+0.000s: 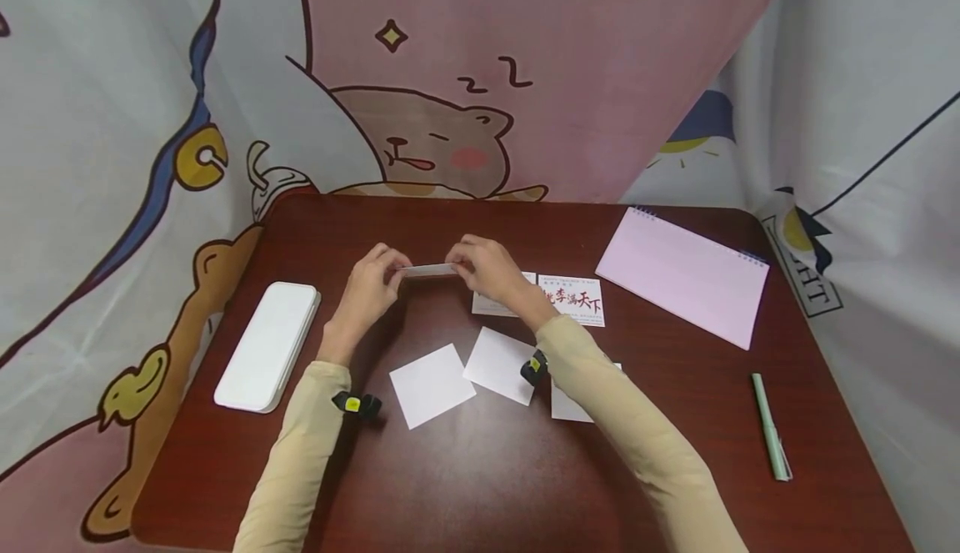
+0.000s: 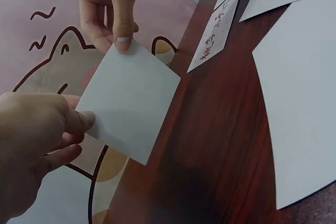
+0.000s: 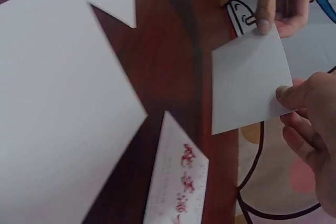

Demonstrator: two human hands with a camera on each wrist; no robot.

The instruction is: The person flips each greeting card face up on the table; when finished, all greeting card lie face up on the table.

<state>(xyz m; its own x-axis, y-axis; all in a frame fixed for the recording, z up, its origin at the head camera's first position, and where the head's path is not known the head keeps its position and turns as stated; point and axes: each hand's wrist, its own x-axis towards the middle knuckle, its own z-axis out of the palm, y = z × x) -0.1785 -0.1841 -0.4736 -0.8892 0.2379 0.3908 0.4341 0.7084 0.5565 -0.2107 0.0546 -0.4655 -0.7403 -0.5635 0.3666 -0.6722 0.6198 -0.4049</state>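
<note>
Card (image 1: 429, 270) is held up over the far part of the tabletop (image 1: 450, 495), nearly edge-on in the head view. Fingers of the left hand (image 1: 374, 279) and right hand (image 1: 489, 270) pinch it at neighbouring corners, thumbs on its blank face. Three blank cards (image 1: 432, 386) lie nearer the person; two printed cards (image 1: 585, 299) lie by the right wrist. Left stands out a white case (image 1: 264, 346); right, a pink notepad (image 1: 684, 276) and pen (image 1: 770, 426).

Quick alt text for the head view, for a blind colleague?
The left hand and right hand pinch a white card between them over a brown table. Two printed cards lie to the right, three loose white cards nearer the camera. At left sits a white case; at right, a pink notepad and green pen.
</note>
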